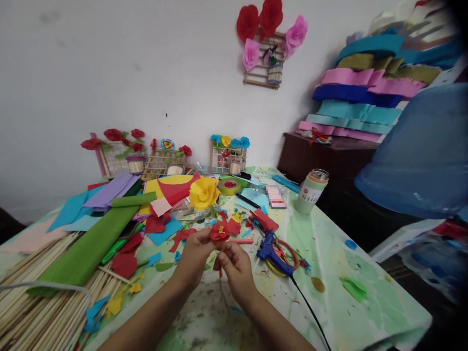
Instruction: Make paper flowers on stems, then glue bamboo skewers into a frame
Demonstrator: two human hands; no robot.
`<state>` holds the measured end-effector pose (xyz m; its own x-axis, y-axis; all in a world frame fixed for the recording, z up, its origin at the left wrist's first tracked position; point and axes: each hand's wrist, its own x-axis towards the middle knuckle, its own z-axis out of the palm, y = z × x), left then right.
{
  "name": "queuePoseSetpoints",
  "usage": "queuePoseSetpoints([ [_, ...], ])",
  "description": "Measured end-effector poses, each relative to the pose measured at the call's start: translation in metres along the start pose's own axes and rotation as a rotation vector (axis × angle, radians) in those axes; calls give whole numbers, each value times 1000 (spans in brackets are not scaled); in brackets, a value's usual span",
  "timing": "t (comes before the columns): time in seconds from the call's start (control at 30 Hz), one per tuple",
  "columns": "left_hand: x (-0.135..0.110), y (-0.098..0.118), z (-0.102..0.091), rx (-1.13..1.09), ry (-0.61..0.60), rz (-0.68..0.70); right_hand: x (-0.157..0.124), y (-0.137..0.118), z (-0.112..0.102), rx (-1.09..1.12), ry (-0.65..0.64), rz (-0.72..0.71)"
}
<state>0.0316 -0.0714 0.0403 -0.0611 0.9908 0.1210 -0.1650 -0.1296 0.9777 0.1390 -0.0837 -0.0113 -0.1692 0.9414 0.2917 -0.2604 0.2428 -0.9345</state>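
Observation:
A small red paper flower with a yellow centre is held up over the table in front of me. My left hand pinches it at its left edge between thumb and fingers. Just below the bloom, my right hand has its fingers closed, with a bit of dark red paper at the fingertips. A thin wire stem hangs down between the hands. To the right of them lies a blue glue gun with a black cord. A large yellow paper flower stands behind my hands.
Bundled thin sticks and a green paper roll cover the left side. Coloured sheets and scraps are strewn mid-table. A bottle stands at the right, near a blue cap. Flower-decorated stick frames lean against the wall.

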Motion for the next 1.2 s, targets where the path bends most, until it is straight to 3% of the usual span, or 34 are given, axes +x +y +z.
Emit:
queuePoseSetpoints([
  [0.2, 0, 2, 3, -171, -36, -127, 0, 0, -2, -42, 50, 32],
  [0.37, 4, 4, -2, -166, -76, -192, 0, -4, -3, -83, 12, 49],
  [0.9, 9, -9, -8, -80, 60, -87, 0, 6, -6, -166, -22, 11],
  [1.0, 10, -11, -4, -63, 86, -130, 1, 7, -7, -201, 6, -6],
  [1.2, 11, -12, -4, -60, 26, -169, 3, 12, -6, -73, 52, 58],
])
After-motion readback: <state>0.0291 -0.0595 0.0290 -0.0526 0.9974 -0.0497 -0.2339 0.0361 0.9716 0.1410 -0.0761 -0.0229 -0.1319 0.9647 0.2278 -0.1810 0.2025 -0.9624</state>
